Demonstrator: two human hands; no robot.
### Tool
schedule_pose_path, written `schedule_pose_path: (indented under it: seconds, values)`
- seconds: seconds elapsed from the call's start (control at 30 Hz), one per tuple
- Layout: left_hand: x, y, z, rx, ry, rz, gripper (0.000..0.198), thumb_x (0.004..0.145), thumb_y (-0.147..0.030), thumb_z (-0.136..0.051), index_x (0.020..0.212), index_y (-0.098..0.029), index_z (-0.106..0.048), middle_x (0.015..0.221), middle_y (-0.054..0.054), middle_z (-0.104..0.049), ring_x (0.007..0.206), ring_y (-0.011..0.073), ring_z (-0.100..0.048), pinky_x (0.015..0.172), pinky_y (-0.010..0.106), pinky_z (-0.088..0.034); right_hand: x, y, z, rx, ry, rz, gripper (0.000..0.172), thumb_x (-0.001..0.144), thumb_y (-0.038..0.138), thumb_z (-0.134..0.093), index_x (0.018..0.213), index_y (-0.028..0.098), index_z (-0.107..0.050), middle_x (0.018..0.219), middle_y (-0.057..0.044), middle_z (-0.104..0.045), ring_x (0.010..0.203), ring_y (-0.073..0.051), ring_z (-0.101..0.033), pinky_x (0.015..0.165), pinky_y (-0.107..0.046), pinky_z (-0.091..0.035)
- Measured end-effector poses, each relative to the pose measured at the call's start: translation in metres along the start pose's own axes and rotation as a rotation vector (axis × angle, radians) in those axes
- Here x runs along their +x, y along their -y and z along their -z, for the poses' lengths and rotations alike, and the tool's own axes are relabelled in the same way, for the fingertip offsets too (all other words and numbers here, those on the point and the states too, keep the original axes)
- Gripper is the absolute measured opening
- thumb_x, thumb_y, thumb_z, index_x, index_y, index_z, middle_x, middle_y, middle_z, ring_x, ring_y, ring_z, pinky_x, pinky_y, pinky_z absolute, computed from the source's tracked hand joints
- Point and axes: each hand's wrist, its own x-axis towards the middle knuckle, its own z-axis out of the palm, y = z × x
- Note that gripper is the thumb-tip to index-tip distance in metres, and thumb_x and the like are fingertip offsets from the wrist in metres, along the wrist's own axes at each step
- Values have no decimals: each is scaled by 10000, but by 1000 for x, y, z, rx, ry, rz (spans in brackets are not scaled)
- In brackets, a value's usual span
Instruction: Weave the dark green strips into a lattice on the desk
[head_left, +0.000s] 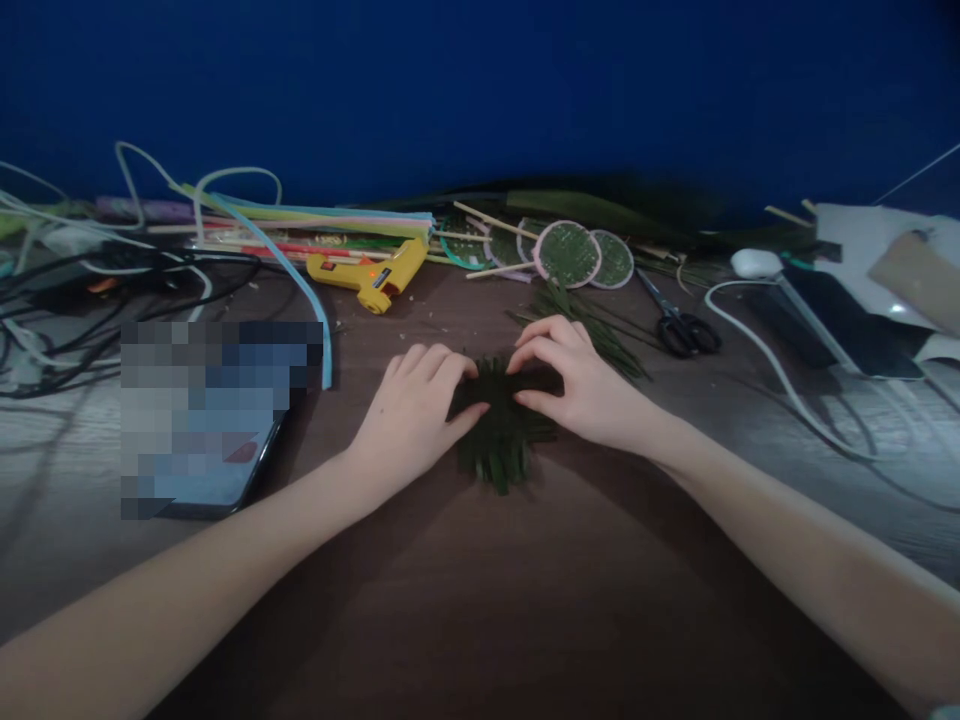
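A: What do the two hands hold?

B: Both are on a dark green mat of woven leaf strips [501, 445]. It lies on the dark brown wooden table [480, 610], about in the middle, nearer than the clutter. The left hand [416, 410] has its fingers bent over the far left part of the mat, and the thumb presses against its edge. The right hand [577, 385] closes on the far right part, with the fingers curled on top and the thumb under them.

A: Can you see the weave?

B: Not well. The fingers cover the far half of the mat, and the rest is very dark. Only the loose strip ends that stick out at the near side are clear.

A: And around it?

B: Just beyond the right hand lie loose thin green leaf strips [600, 335], partly hidden by that hand. Farther away are round woven green discs with pink rims [568, 253]; they overlap each other, so none except the front one shows whole. A pair of black-handled scissors [682, 328] lies to the right of the strips. A yellow plastic glue gun [373, 272] lies far and left of the mat. Left of the left forearm is a flat black phone [202, 420], and its screen is blurred into squares. The tangled black cables [90, 290] at the far left are cut by the picture edge. I cannot tell what the white rounded object [756, 263] at the far right is.
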Motion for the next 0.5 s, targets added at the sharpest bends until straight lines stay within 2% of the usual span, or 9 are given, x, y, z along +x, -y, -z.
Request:
schedule_pose_path:
  seconds: [0.5]
  values:
    - [0, 0, 0, -1, 14, 13, 238, 811, -329, -557, 969, -152, -552, 948, 65, -563, 900, 240, -485, 789, 385, -394, 0, -1, 0, -26, 16, 14, 130, 770, 210, -573, 900, 215, -561, 1086, -72, -476, 1039, -244, -426, 898, -416, -363]
